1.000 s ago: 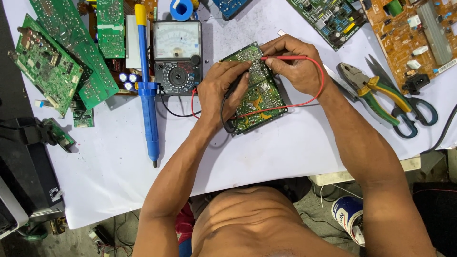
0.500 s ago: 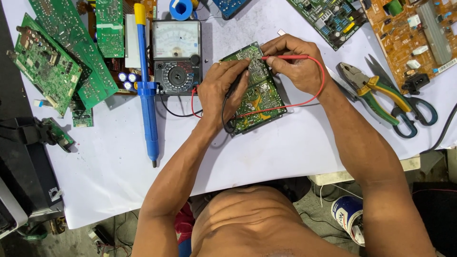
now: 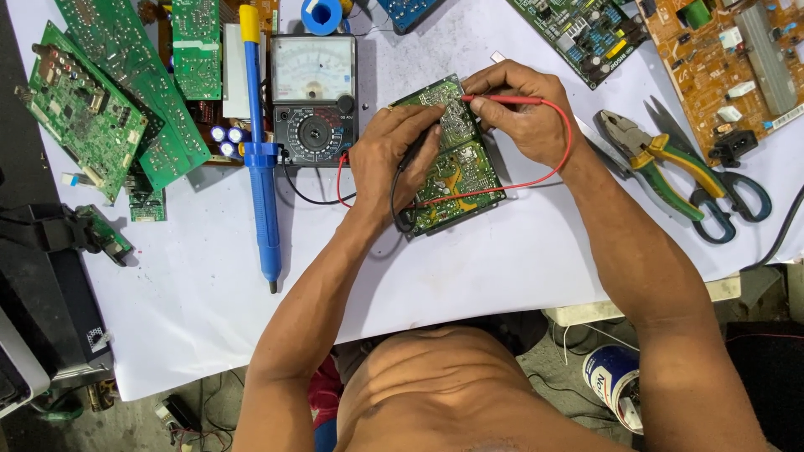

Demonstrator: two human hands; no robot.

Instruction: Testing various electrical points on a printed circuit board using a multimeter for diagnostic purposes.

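A green circuit board (image 3: 465, 180) lies solder side up on the white table sheet (image 3: 201, 318). My left hand (image 3: 389, 155) grips a black test probe (image 3: 416, 144) with its tip on the board's upper part. My right hand (image 3: 519, 113) pinches a red test probe (image 3: 502, 100) whose tip touches the board close to the black one. Red and black leads loop across the board back to an analogue multimeter (image 3: 314, 88) just left of my left hand.
A blue desoldering pump (image 3: 260, 151) lies left of the meter. Several green boards (image 3: 109, 100) sit far left, orange and green boards (image 3: 720, 59) at the upper right. Pliers (image 3: 653, 159) and scissors (image 3: 729, 201) lie right. A can (image 3: 615, 381) stands below the table edge.
Both hands have stayed on the board; the probe tips shift only slightly.
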